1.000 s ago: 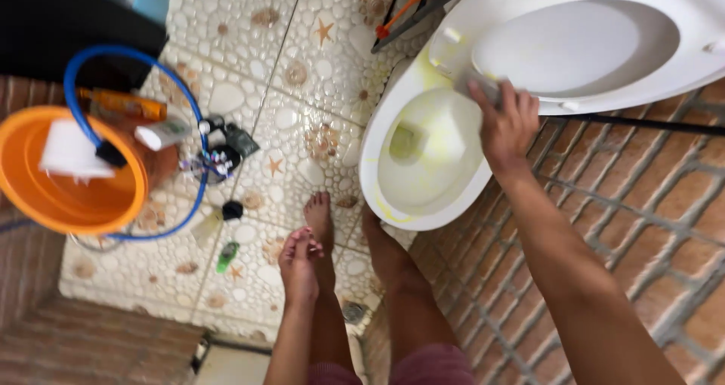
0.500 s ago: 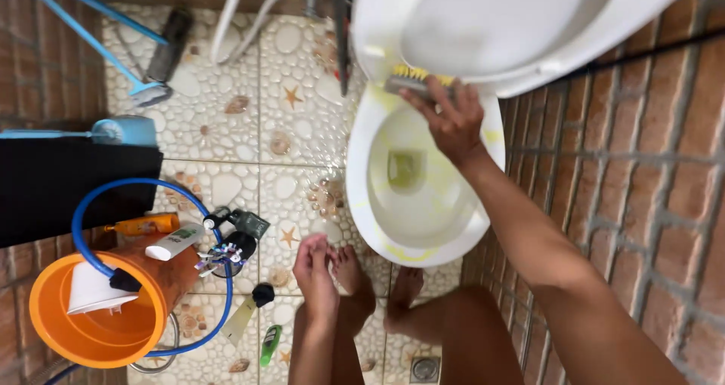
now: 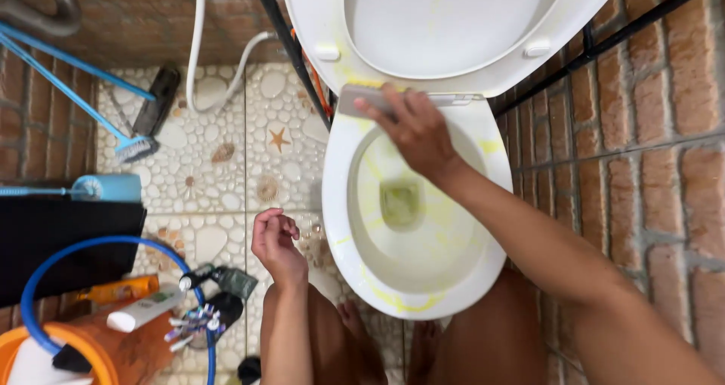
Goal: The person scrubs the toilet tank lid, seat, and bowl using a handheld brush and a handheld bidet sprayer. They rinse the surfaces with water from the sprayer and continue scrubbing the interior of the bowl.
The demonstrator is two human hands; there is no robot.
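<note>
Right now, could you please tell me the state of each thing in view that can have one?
Toilet seat: raised, streaked yellow.
Toilet bowl: open, yellow cleaner on its walls.
Scrub brush: pressed at the bowl's back rim.
Right hand: closed on the scrub brush.
Left hand: empty, fingers loosely curled.
Orange bucket: upright.

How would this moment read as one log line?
right hand: holds scrub brush at toilet bowl back rim | left hand: empty, loosely curled | seat: up

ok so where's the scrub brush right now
In the head view the scrub brush is at top centre, gripped in the right hand and pressed on the back rim of the toilet bowl, just under the raised seat.
</note>
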